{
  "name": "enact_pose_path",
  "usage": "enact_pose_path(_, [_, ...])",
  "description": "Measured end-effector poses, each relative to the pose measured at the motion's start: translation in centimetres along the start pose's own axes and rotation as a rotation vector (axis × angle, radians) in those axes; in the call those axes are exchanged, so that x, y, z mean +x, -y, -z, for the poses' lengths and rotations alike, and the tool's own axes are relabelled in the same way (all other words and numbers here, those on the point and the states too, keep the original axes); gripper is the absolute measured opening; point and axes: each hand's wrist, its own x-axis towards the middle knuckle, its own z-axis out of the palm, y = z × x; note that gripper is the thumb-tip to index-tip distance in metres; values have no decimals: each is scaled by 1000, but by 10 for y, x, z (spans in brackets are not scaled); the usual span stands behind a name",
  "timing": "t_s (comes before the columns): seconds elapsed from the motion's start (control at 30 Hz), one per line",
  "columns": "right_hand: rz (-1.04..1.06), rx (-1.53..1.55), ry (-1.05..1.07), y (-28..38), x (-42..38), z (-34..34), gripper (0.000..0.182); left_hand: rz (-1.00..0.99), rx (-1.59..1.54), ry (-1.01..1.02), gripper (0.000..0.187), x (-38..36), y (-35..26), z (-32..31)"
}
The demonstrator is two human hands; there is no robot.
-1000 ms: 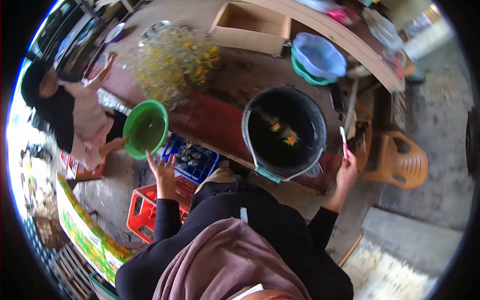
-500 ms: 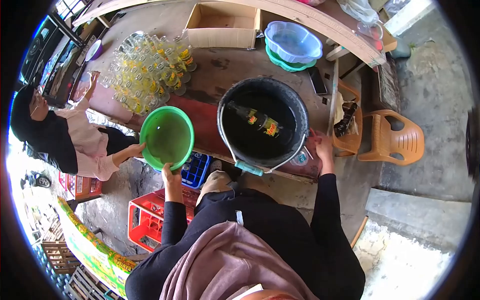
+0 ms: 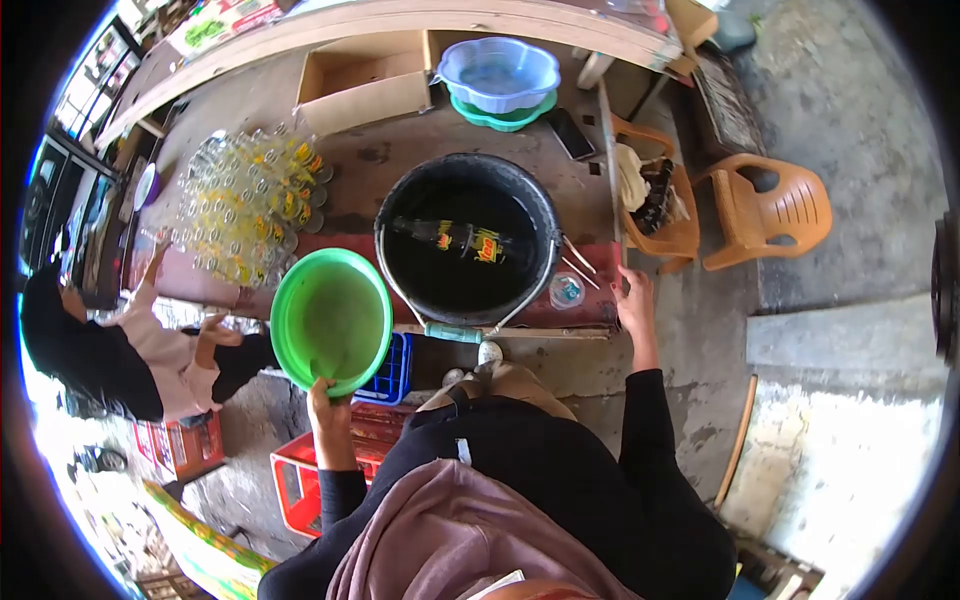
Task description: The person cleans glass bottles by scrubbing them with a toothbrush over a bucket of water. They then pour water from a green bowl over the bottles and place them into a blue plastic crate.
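My left hand (image 3: 328, 408) grips the near rim of a green basin (image 3: 335, 320) with cloudy liquid in it, left of a black bucket (image 3: 393, 200). Dark water fills the bucket, and a bottle with a yellow and red label (image 3: 487, 247) lies in it. At the table's right edge my right hand (image 3: 636, 300) has its fingers apart and holds nothing. Between that hand and the bucket are a small clear cup (image 3: 567, 291) and thin sticks (image 3: 581, 268). Many glass bottles (image 3: 245, 205) stand grouped at the table's left.
A co-worker (image 3: 150, 360) is at the left. A cardboard box (image 3: 365, 85), blue basin (image 3: 499, 72) and phone (image 3: 570, 134) lie at the table's back. Orange chairs (image 3: 780, 210) stand right; red (image 3: 297, 480) and blue crates (image 3: 395, 370) are below.
The co-worker's hand has come off the green basin, which my left hand still grips. My right hand has opened at the table's edge. The whole view has shifted and turned.
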Motion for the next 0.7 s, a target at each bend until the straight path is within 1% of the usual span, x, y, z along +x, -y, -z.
enact_pose_path(0.03, [-18, -3, -15, 2, -12, 3, 45, 11, 11, 18, 45, -5, -6, -3])
enact_pose_path(0.1, [-60, 36, 16, 6, -33, 9, 46, 4, 93, -11, 46, -21, -25, -11])
enact_pose_path(0.17, [-52, 70, -25, 10, -57, 12, 45, 44, 134, 6, 49, -30, -46, -12])
enact_pose_path(0.23, [-37, 159, -58, 20, -78, 15, 43, 26, 185, -8, 50, -48, -68, -29])
enact_pose_path(0.27, [-80, 211, -34, 25, -86, 17, 43, -24, 250, 34, 48, -59, -78, -38])
enact_pose_path(0.3, [-88, 213, -47, 37, -93, 23, 43, 14, 273, 61, 43, -56, -90, -32])
enact_pose_path(0.37, [-68, 248, -98, 65, -106, 41, 45, 45, 320, 39, 41, -60, -111, -37])
enact_pose_path(0.4, [-23, 261, -130, 77, -113, 48, 45, 37, 320, 77, 39, -66, -118, -46])
enact_pose_path(0.43, [-34, 260, -148, 93, -119, 57, 45, 88, 355, 102, 51, -62, -127, -42])
enact_pose_path(0.5, [25, 437, -176, 125, -132, 75, 45, 120, 427, 218, 50, -68, -138, -52])
enact_pose_path(0.53, [70, 435, -171, 134, -139, 81, 46, 126, 442, 241, 50, -74, -142, -63])
enact_pose_path(0.57, [52, 431, -196, 147, -147, 87, 46, 148, 468, 285, 51, -81, -143, -77])
enact_pose_path(0.63, [12, 638, -100, 170, -160, 100, 43, 176, 500, 358, 51, -92, -136, -102])
enact_pose_path(0.67, [4, 631, -130, 177, -166, 105, 43, 181, 508, 407, 44, -96, -131, -112])
enact_pose_path(0.7, [5, 732, -57, 182, -173, 110, 44, 186, 515, 454, 37, -103, -124, -125])
